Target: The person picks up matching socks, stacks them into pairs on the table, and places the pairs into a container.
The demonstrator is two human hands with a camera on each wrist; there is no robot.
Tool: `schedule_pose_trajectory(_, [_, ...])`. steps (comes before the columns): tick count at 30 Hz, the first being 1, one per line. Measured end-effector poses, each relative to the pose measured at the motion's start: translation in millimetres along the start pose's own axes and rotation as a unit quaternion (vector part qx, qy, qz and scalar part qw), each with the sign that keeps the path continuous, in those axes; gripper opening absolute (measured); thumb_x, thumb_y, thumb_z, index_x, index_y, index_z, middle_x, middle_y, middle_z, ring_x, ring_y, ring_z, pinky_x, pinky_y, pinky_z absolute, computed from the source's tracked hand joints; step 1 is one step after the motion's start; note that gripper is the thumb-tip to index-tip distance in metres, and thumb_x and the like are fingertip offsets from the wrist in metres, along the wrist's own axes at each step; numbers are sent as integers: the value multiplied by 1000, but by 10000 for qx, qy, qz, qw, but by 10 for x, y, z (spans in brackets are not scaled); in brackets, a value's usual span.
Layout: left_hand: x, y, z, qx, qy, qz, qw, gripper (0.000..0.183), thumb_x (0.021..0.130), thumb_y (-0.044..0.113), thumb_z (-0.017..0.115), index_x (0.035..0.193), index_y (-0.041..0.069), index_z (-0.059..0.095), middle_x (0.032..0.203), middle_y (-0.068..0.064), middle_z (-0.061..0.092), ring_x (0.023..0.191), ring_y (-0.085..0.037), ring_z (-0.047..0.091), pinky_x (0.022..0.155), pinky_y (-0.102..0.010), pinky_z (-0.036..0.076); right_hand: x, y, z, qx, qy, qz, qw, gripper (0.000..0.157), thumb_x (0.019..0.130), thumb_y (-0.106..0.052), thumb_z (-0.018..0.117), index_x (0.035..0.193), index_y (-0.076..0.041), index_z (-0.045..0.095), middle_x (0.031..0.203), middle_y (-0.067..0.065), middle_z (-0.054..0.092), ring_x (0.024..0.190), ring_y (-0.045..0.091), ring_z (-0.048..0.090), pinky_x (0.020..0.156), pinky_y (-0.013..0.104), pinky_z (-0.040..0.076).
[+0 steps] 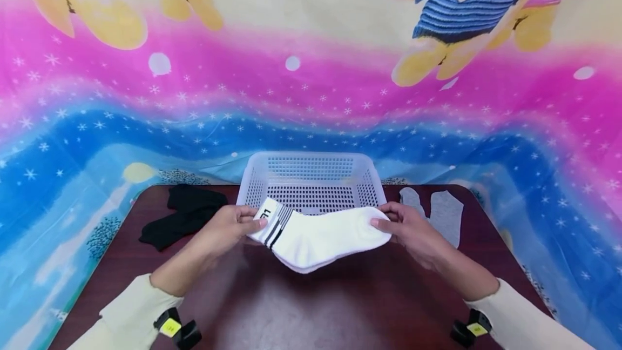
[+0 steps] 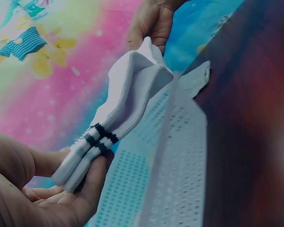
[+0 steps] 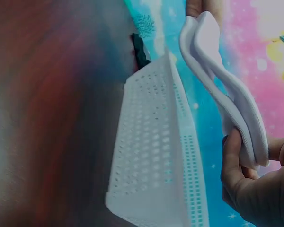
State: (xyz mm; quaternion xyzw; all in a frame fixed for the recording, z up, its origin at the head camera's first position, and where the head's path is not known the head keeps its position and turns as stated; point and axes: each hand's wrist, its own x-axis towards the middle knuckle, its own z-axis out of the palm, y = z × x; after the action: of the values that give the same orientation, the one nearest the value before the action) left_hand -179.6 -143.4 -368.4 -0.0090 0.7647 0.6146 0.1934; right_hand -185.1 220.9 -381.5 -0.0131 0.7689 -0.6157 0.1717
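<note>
A pair of white socks (image 1: 325,236), one laid on the other, is stretched sideways between both hands in front of the basket. My left hand (image 1: 233,228) pinches the cuff end, which carries black stripes and dark lettering. The toe end is pinched by my right hand (image 1: 413,228). In the left wrist view the two cuffs of the socks (image 2: 128,94) lie side by side between thumb and fingers. From the right wrist, both toes of the socks (image 3: 241,113) show in the grip, with a narrow gap between the layers.
Behind the socks stands a white perforated plastic basket (image 1: 311,160), its visible floor bare. Black socks (image 1: 182,217) lie on the dark red table (image 1: 311,317) at the left. Grey socks (image 1: 446,217) lie at the right. A printed cloth (image 1: 311,96) hangs behind the table.
</note>
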Motion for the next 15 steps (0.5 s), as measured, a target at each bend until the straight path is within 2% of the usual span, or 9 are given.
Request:
schedule_pose_trajectory(7, [213, 240, -80, 431, 337, -187, 9983, 39, 98, 22, 55, 129, -1, 55, 116, -15, 66, 90, -16, 67, 84, -36, 55, 243, -258, -50, -290, 120, 19, 9995, 53, 92, -26, 64, 132, 4, 46, 117, 17, 59, 91, 18, 67, 85, 38, 55])
schedule_pose_trajectory(13, [404, 322, -63, 570, 551, -241, 9966, 40, 100, 23, 51, 132, 1, 52, 119, -15, 64, 95, -17, 66, 87, -35, 54, 454, -403, -128, -760, 211, -9, 9969, 53, 94, -29, 61, 133, 3, 45, 116, 16, 58, 91, 16, 66, 88, 38, 54])
schedule_pose_trajectory(15, [476, 360, -56, 582, 586, -240, 9963, 40, 100, 23, 50, 133, 0, 50, 120, -16, 63, 98, -20, 65, 89, -36, 53, 542, -421, -151, -855, 235, 49, 9960, 55, 95, -30, 60, 135, 2, 42, 121, 17, 55, 95, 17, 64, 93, 41, 52])
